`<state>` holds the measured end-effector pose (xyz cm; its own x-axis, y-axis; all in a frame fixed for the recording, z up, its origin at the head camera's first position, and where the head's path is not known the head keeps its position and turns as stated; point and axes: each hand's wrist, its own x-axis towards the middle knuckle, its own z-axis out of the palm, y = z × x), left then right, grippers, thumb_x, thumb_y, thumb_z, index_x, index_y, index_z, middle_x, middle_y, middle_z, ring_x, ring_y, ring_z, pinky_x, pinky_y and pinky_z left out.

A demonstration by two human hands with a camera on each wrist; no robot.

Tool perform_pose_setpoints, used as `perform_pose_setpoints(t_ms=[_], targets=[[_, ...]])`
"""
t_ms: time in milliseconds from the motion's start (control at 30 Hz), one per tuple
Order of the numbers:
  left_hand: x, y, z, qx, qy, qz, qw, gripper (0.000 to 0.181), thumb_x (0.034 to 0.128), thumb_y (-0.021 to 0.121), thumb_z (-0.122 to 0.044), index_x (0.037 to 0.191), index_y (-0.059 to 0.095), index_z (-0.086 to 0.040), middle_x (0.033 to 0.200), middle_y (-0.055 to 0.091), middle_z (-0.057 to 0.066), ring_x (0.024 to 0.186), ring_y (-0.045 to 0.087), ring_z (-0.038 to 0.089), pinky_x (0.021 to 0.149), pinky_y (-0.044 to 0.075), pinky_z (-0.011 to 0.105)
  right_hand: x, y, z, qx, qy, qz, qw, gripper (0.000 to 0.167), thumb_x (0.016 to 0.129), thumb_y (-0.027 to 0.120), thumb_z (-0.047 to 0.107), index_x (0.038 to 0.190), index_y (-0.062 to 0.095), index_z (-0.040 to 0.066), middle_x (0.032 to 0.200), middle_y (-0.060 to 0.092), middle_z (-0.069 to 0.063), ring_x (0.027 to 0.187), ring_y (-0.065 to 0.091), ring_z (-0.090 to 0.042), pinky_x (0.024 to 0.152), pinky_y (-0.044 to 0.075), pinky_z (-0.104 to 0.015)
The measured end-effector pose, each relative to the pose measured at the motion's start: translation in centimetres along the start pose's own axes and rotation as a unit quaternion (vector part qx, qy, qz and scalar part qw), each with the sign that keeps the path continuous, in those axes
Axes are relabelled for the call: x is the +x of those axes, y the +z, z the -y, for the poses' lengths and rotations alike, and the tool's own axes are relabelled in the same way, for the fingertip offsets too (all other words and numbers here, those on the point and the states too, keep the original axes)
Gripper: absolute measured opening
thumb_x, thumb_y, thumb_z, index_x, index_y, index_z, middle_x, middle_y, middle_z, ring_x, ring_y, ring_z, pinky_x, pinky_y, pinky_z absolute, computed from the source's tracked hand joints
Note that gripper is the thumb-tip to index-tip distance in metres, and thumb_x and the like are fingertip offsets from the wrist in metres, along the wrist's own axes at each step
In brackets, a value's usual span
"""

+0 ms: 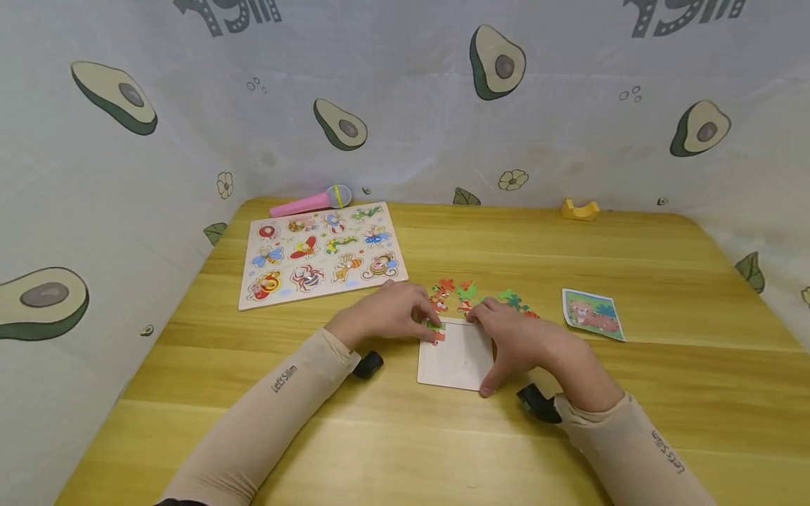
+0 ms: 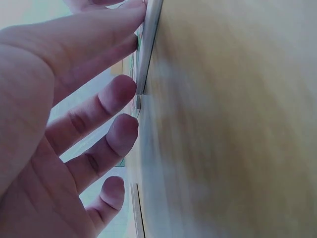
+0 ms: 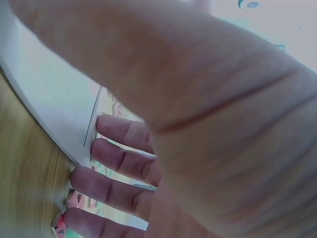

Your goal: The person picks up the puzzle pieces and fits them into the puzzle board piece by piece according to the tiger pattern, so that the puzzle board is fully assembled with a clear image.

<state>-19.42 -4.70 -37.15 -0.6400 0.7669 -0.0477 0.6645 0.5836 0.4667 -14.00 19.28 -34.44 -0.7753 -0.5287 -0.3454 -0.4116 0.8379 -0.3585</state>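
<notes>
A small pale square puzzle board (image 1: pixel 455 362) lies on the table, with green and orange jigsaw pieces (image 1: pixel 438 335) in its far left corner. At that corner, the thumb and index finger of my left hand (image 1: pixel 395 313) pinch at a piece; its exact outline is partly hidden. The left hand's other fingers hang loosely bent in the left wrist view. My right hand (image 1: pixel 522 337) grips the board across its right side, thumb at the near right corner and fingers at the far edge. Loose jigsaw pieces (image 1: pixel 446 286) lie just beyond the board, some behind the right hand.
A wooden insect peg puzzle (image 1: pixel 323 256) lies at the back left, with a pink toy microphone (image 1: pixel 310 204) behind it. Right of my hands is a picture card (image 1: pixel 593 314) showing a cartoon animal. A yellow tape-dispenser-like object (image 1: pixel 579 209) sits at the back edge.
</notes>
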Motion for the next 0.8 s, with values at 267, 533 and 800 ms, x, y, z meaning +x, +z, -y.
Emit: perform_pose_setpoints(t_ms=[267, 533, 800], targets=[[-0.1, -0.3, -0.3, 0.024, -0.018, 0.0, 0.9995, 0.019, 0.0856, 0.081, -0.043, 0.097, 0.083, -0.028, 0.087, 0.06, -0.015, 0.084, 0.054, 0.003, 0.089, 0.035, 0.041, 0.0, 0.0, 0.1, 0.003, 0.006, 0.003, 1.0, 0.108, 0.056, 0.095, 0.056, 0.135, 0.047, 0.0, 0.126, 0.047, -0.01, 0.115, 0.047, -0.028, 0.099, 0.043, -0.05], [-0.1, -0.2, -0.3, 0.046, -0.025, -0.004, 0.9986, 0.016, 0.0867, 0.079, -0.044, 0.095, 0.081, -0.03, 0.087, 0.061, -0.016, 0.084, 0.054, 0.002, 0.09, 0.036, 0.04, 0.0, 0.2, 0.1, 0.007, 0.011, 0.003, 0.9999, 0.109, 0.057, 0.094, 0.058, 0.136, 0.046, 0.001, 0.129, 0.046, -0.011, 0.116, 0.046, -0.029, 0.1, 0.042, -0.051], [0.2, -0.5, 0.8, 0.004, -0.018, -0.039, 0.9991, 0.013, 0.093, 0.073, -0.031, 0.101, 0.078, -0.022, 0.091, 0.065, -0.011, 0.082, 0.056, 0.008, 0.078, 0.046, 0.027, 0.1, 0.1, 0.0, 0.003, 0.009, -0.003, 1.0, 0.11, 0.057, 0.095, 0.057, 0.136, 0.046, 0.0, 0.128, 0.047, -0.012, 0.116, 0.047, -0.03, 0.1, 0.042, -0.051]])
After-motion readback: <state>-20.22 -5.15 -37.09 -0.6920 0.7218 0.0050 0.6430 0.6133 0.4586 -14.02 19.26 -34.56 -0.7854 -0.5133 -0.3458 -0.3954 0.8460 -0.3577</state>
